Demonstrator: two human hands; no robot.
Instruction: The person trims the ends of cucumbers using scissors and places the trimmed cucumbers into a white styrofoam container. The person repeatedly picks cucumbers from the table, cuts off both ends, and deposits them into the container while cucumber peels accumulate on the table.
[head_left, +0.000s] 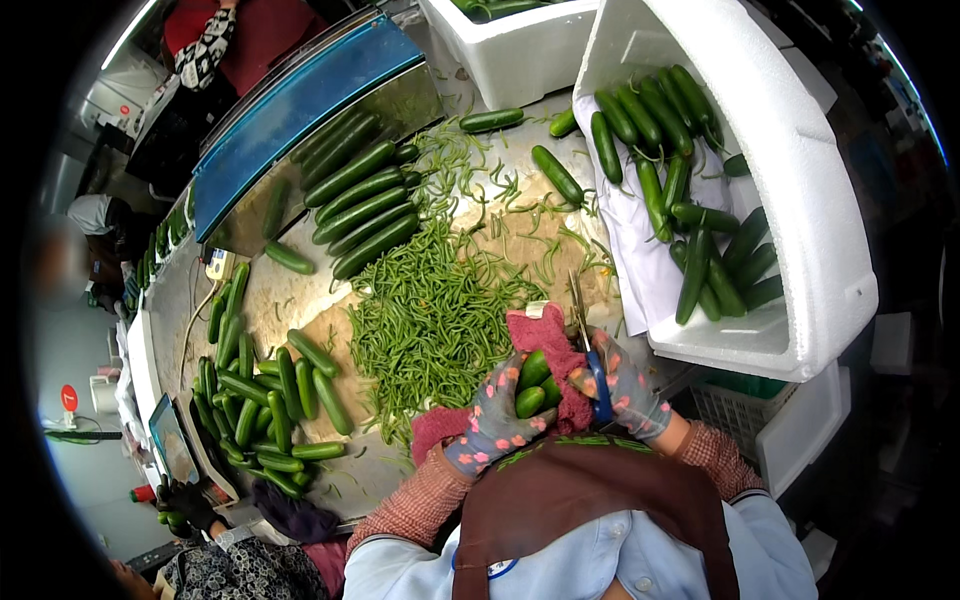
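My left hand (499, 420), in a grey glove with a pink flower print, holds several cucumbers (534, 382) upright in a bunch. A pink cloth (559, 337) lies against them. In a matching glove, my right hand (626, 386) grips scissors with blue handles (598, 382), their blades pointing away from me, and touches the cloth. Beyond my left hand spreads a heap of thin green stem-like trimmings (435, 322). Cucumbers (270, 405) are piled loosely to the left, and others (367, 210) lie in a row farther back.
At the right, a white foam box (829, 225) lies on its side with cucumbers (660, 120) in it. Another foam box (517, 56) stands behind. A metal bin with a blue edge (307, 112) borders the table's back left. A co-worker's black-gloved hand (191, 506) is at lower left.
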